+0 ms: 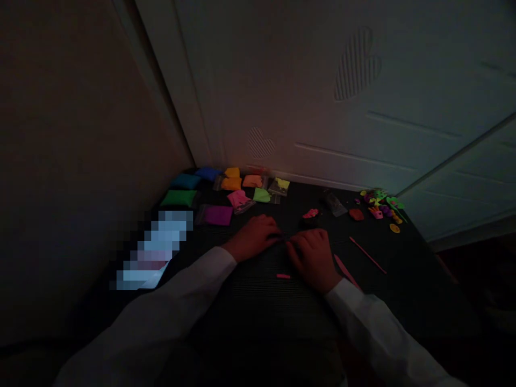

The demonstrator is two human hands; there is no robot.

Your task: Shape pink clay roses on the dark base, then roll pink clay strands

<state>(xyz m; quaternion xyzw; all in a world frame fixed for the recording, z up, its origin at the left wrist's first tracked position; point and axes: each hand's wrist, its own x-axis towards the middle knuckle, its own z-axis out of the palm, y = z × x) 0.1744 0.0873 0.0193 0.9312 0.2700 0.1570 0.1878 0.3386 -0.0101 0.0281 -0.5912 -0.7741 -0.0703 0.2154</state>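
My left hand (255, 236) and my right hand (313, 257) meet low over the middle of the dark table (266, 306). Their fingers are curled and pinched towards each other; whatever lies between the fingertips is too dark to make out. A short pink stick-shaped piece (283, 276) lies on the table just below the hands. Beside my right wrist is a flat pink modelling tool (345, 271), partly under the sleeve. Beyond the right hand sit a pink lump (310, 213) and something dark that I cannot identify.
Bags of coloured clay stand at the back left, among them green (179, 198), purple (218, 215) and orange (231, 184). A bright, blurred-out screen (161, 247) leans at left. Small clay figures (379, 207) and a thin pink tool (367, 255) lie right. A white panel (322, 107) rises behind.
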